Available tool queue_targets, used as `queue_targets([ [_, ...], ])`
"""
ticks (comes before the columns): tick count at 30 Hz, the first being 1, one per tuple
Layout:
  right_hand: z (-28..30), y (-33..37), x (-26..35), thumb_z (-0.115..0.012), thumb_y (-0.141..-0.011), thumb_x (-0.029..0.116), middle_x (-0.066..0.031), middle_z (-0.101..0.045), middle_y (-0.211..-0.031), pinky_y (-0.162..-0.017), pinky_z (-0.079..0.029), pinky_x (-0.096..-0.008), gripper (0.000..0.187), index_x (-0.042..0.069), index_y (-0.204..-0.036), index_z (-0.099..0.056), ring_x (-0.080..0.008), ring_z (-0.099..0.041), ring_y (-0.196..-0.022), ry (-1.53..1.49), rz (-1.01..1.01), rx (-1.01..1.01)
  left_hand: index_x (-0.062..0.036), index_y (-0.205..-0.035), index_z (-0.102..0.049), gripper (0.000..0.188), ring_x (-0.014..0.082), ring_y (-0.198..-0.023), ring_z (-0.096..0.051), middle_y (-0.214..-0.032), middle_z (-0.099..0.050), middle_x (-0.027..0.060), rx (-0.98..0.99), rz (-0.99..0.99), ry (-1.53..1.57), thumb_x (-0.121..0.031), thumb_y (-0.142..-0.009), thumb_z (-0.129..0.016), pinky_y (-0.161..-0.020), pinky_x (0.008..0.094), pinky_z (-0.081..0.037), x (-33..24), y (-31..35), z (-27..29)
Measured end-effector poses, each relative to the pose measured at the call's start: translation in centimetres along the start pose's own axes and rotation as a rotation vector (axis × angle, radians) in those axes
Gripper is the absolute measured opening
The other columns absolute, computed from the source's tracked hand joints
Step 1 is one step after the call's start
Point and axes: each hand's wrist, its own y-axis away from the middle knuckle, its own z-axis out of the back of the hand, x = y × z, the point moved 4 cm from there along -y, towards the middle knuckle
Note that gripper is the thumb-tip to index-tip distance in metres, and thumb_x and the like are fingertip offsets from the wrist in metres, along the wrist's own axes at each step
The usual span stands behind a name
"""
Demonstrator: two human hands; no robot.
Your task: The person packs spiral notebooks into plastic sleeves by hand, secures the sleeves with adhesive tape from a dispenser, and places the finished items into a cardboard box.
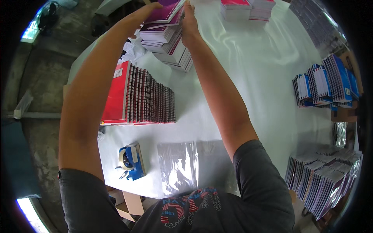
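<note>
Both my arms stretch to the far side of the table. A purple spiral notebook (162, 14) lies tilted on top of a tall stack of notebooks (171, 52) with white page edges. My left hand (142, 16) grips its left side, with the fingertips partly cut off by the frame's upper edge. On the opposite side, my right hand (189, 25) closes on the spiral edge, thumb upward. Nearer to me stands a long row of red spiral notebooks (149, 97), packed with their bindings facing right.
A blue tape dispenser (132, 161) and clear plastic sleeves (178, 167) lie near the table's front edge. Pink-covered notebooks (248, 9) are piled at the back. Along the right are blue spiral notebooks (328, 83) and a wrapped-looking batch of notebooks (322, 180). An open cardboard box (132, 204) sits below the table edge.
</note>
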Motion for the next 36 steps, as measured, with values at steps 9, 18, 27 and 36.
queue_targets([
  [9, -4.9, 3.6, 0.9, -0.045, -0.087, 0.056, -0.0285, 0.005, -0.15, -0.112, 0.002, -0.05, 0.096, 0.003, -0.145, 0.01, -0.0445, 0.005, -0.139, 0.611, 0.017, -0.07, -0.0169, -0.141, -0.035, 0.067, 0.0319, -0.124, -0.043, -0.14, -0.039, 0.0114, 0.214, -0.013, 0.386, -0.046, -0.085, -0.058, -0.101, 0.0608, -0.031, 3.5, -0.8, 1.3],
  [18, -6.4, 4.7, 0.1, -0.065, -0.079, 0.041, -0.0279, -0.004, -0.15, -0.112, -0.009, -0.0494, 0.102, 0.004, -0.146, 0.004, -0.0439, -0.002, -0.139, 0.812, -0.069, -0.071, -0.0144, -0.132, -0.045, 0.061, 0.0237, -0.113, -0.053, -0.134, -0.049, 0.0083, 0.283, 0.223, 0.296, -0.012, -0.077, -0.071, -0.096, 0.0353, -0.042, 4.9, 0.8, 5.2],
  [27, -2.9, 16.7, 7.8, -0.06, -0.081, 0.051, -0.0233, -0.012, -0.151, -0.113, -0.01, -0.0457, 0.097, 0.009, -0.148, -0.004, -0.0425, -0.005, -0.139, 1.041, 0.191, 0.328, -0.0068, -0.136, -0.031, 0.072, 0.0369, -0.113, -0.05, -0.125, -0.051, 0.018, -0.872, -0.75, -0.468, -0.034, -0.079, -0.065, -0.095, 0.0451, -0.04, 2.8, 26.3, 6.7],
  [36, 8.6, 49.7, 7.7, -0.057, -0.082, 0.054, -0.0133, -0.017, -0.152, -0.107, -0.003, -0.0626, 0.078, 0.019, -0.145, -0.027, -0.0407, -0.007, -0.14, 2.01, -0.084, 0.642, -0.015, -0.135, -0.042, 0.066, 0.0392, -0.134, -0.023, -0.142, -0.031, 0.0195, -0.101, -0.6, -0.245, -0.037, -0.078, -0.066, -0.107, 0.0532, -0.021, 27.0, 41.5, -22.6],
])
